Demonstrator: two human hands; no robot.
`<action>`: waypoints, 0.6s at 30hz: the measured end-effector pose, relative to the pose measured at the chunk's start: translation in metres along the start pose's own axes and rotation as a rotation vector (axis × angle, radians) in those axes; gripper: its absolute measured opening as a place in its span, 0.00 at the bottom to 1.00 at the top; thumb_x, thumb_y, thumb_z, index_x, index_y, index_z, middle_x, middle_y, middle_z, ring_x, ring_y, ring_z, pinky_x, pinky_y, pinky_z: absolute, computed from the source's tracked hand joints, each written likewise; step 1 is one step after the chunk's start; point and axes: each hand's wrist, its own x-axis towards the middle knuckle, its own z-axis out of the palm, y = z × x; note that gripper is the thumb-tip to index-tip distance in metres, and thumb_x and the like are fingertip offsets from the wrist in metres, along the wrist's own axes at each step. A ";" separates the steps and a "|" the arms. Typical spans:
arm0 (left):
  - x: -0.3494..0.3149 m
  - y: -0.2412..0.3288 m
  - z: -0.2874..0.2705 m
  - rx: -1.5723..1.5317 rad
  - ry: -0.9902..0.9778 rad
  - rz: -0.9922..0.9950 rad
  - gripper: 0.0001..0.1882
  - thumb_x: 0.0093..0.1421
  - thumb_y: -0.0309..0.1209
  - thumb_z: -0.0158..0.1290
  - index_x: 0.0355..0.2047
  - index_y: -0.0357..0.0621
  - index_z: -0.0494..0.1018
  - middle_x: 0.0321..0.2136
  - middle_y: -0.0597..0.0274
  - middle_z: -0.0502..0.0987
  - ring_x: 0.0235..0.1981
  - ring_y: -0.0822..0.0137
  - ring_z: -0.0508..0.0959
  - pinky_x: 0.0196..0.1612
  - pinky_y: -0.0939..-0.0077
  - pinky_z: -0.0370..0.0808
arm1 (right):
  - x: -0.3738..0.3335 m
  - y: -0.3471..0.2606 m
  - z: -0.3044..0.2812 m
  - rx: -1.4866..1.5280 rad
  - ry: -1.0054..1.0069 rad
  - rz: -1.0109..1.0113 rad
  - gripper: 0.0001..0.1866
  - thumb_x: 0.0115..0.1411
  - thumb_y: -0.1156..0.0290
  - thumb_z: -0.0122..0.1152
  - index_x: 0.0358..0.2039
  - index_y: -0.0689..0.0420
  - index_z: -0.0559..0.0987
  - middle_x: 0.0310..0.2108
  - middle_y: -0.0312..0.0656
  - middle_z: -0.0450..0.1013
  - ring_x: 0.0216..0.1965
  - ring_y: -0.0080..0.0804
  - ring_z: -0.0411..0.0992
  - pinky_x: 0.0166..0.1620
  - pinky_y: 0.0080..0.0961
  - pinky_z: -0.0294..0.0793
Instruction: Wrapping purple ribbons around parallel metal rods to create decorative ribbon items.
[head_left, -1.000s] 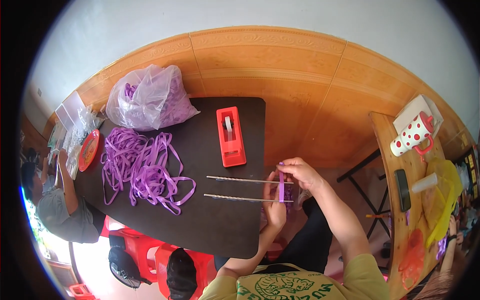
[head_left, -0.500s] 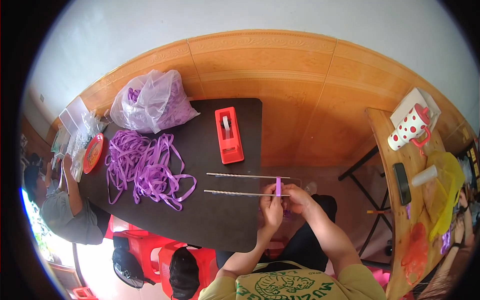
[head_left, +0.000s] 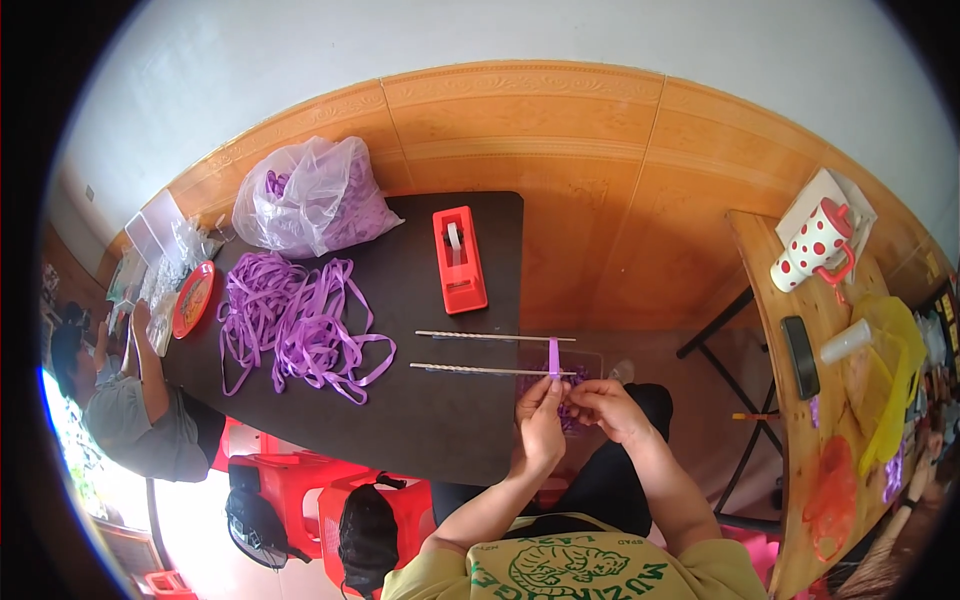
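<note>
Two thin metal rods (head_left: 490, 369) with twisted shafts lie parallel and reach past the right edge of the dark table. A purple ribbon (head_left: 554, 358) spans both rods near their right ends. My left hand (head_left: 541, 425) pinches this ribbon just below the nearer rod, thumb uppermost. Close on its right, my right hand (head_left: 610, 408) is closed with fingertips together; what they hold, if anything, is too small to make out. Below my hands, partly hidden, sits a clear container with purple pieces (head_left: 573, 424).
On the dark table (head_left: 440, 430) lie a heap of purple ribbon (head_left: 290, 320), a stuffed plastic bag (head_left: 315, 200), a red tape dispenser (head_left: 460, 262) and a red plate (head_left: 194, 300). A wooden table (head_left: 775, 270) at right holds a dotted tumbler (head_left: 812, 245) and phone (head_left: 800, 357). Another person (head_left: 140, 420) sits at left.
My right hand has drawn slightly right and down from the ribbon, where both hands met before. The left keeps its pinch, now below the nearer rod. The whole view has shifted slightly.
</note>
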 end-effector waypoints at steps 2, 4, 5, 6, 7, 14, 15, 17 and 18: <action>-0.001 -0.002 0.001 -0.007 0.007 0.013 0.06 0.61 0.24 0.53 0.38 0.37 0.75 0.30 0.59 0.78 0.30 0.73 0.76 0.37 0.80 0.72 | -0.005 -0.003 0.003 -0.026 0.011 -0.017 0.07 0.60 0.71 0.57 0.33 0.61 0.79 0.26 0.38 0.76 0.22 0.21 0.71 0.26 0.14 0.69; -0.001 -0.001 0.003 -0.014 0.015 0.026 0.07 0.61 0.24 0.53 0.39 0.37 0.74 0.30 0.59 0.78 0.30 0.72 0.76 0.38 0.79 0.73 | -0.009 -0.005 0.005 -0.052 0.020 -0.032 0.07 0.60 0.70 0.57 0.33 0.60 0.79 0.25 0.38 0.76 0.22 0.20 0.71 0.27 0.14 0.69; -0.002 -0.001 0.004 -0.014 0.020 0.017 0.07 0.61 0.24 0.52 0.40 0.36 0.73 0.29 0.59 0.78 0.30 0.72 0.76 0.38 0.79 0.73 | -0.011 -0.006 0.006 -0.067 0.023 -0.047 0.07 0.60 0.70 0.58 0.33 0.60 0.79 0.25 0.37 0.76 0.22 0.20 0.71 0.27 0.14 0.69; -0.002 0.000 0.004 -0.013 0.026 0.010 0.08 0.61 0.23 0.52 0.41 0.36 0.73 0.29 0.59 0.78 0.30 0.71 0.76 0.38 0.79 0.73 | -0.012 -0.006 0.007 -0.082 0.025 -0.061 0.07 0.60 0.70 0.58 0.33 0.60 0.79 0.25 0.37 0.76 0.23 0.19 0.71 0.27 0.13 0.69; -0.002 0.000 0.003 -0.014 0.027 0.012 0.08 0.61 0.23 0.52 0.41 0.36 0.73 0.29 0.59 0.78 0.30 0.71 0.76 0.38 0.79 0.73 | -0.013 -0.007 0.008 -0.084 0.023 -0.061 0.07 0.60 0.70 0.58 0.33 0.60 0.79 0.25 0.37 0.76 0.23 0.19 0.71 0.27 0.13 0.69; -0.004 0.004 0.003 -0.060 0.010 -0.058 0.06 0.63 0.26 0.50 0.39 0.38 0.73 0.29 0.60 0.78 0.30 0.72 0.75 0.39 0.78 0.72 | -0.018 -0.006 0.009 -0.137 0.027 -0.085 0.06 0.60 0.70 0.58 0.33 0.59 0.79 0.25 0.36 0.76 0.23 0.18 0.71 0.28 0.12 0.69; -0.004 0.004 0.003 -0.078 0.010 -0.061 0.06 0.63 0.27 0.50 0.38 0.39 0.73 0.28 0.61 0.78 0.29 0.73 0.74 0.38 0.79 0.71 | -0.018 -0.006 0.010 -0.140 0.031 -0.084 0.06 0.60 0.70 0.58 0.33 0.59 0.79 0.25 0.36 0.76 0.23 0.18 0.71 0.28 0.12 0.69; -0.005 0.005 0.003 -0.095 0.019 -0.072 0.05 0.63 0.28 0.50 0.37 0.40 0.73 0.28 0.61 0.78 0.29 0.73 0.74 0.38 0.79 0.71 | -0.020 -0.007 0.011 -0.140 0.028 -0.078 0.07 0.60 0.70 0.58 0.32 0.59 0.79 0.25 0.35 0.75 0.23 0.17 0.70 0.28 0.12 0.68; -0.006 0.007 0.006 -0.110 0.021 -0.088 0.05 0.64 0.28 0.50 0.36 0.41 0.73 0.29 0.61 0.78 0.29 0.73 0.74 0.38 0.79 0.71 | -0.021 -0.008 0.011 -0.137 0.031 -0.076 0.07 0.60 0.69 0.58 0.32 0.59 0.80 0.25 0.34 0.75 0.23 0.16 0.69 0.28 0.12 0.67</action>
